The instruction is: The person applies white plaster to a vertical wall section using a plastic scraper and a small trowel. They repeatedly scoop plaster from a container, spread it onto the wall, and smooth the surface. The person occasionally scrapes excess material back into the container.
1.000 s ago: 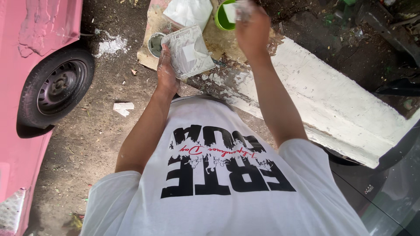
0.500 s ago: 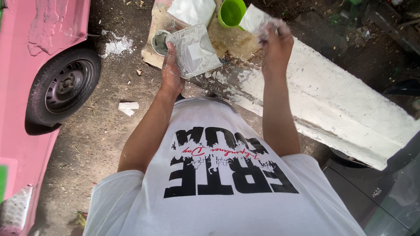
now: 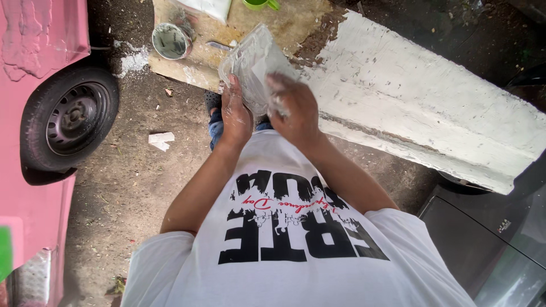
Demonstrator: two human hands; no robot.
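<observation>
The long white-painted concrete slab point(image 3: 432, 108) is the landmark, lying aslant across the bare dirt ground point(image 3: 136, 187). Well to its left stands the pink car point(image 3: 34, 34) with its black tyre and dark steel wheel point(image 3: 71, 119). Touching the slab's left end lies a flat, stained brown board point(image 3: 284, 25), and on that board's far left sits a small round tin of pale grey paste point(image 3: 170, 41), with a green plastic cup point(image 3: 259, 4) at its top edge.

Just off the slab's left end, above the board, both hands grip a clear, paste-smeared plastic sheet point(image 3: 253, 62). The left hand point(image 3: 236, 116) is closed on its lower edge, thumb on top. The right hand point(image 3: 296, 108) presses on the sheet's right side with fingers curled over it; what the fingers pinch beneath I cannot tell.

The likeliest trouble, as I judge it: the sheet is slick with paste and both hands look coated, so it could slip and fall face down in the dirt. Hard pressing could also crack or buckle the thin plastic, or flick paste onto the white printed shirt point(image 3: 296, 244).
</observation>
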